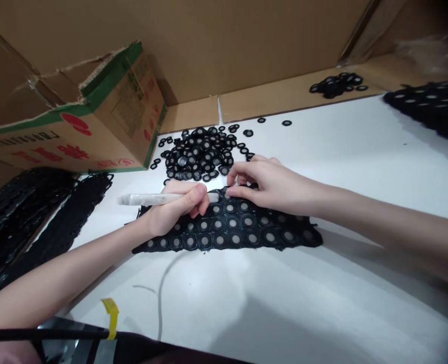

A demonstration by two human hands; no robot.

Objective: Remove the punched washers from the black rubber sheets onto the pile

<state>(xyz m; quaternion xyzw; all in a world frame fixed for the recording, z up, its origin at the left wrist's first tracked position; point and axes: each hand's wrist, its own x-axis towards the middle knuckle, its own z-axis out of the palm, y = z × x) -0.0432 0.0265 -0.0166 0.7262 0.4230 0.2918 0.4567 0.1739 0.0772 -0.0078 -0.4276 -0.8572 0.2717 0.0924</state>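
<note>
My left hand [182, 205] is closed around a white pen-shaped tool [148, 199], whose right end lies over the upper edge of a black sheet [224, 230]. Rows of pale-centred round pieces cover this sheet, which lies flat on the white table. At the same upper edge, my right hand [259, 182] has its thumb and fingertips bent close together. Whatever is between them is too small to make out. Just beyond both hands spreads a pile of loose black rings [199, 151] with pale centres.
On the left stands an open cardboard box [121, 111], with black openwork strips [60, 222] in front. More rings [335, 85] and a black sheet [432, 106] lie at the back right. A grey cord [161, 298] and a yellow tag [112, 318] are near me.
</note>
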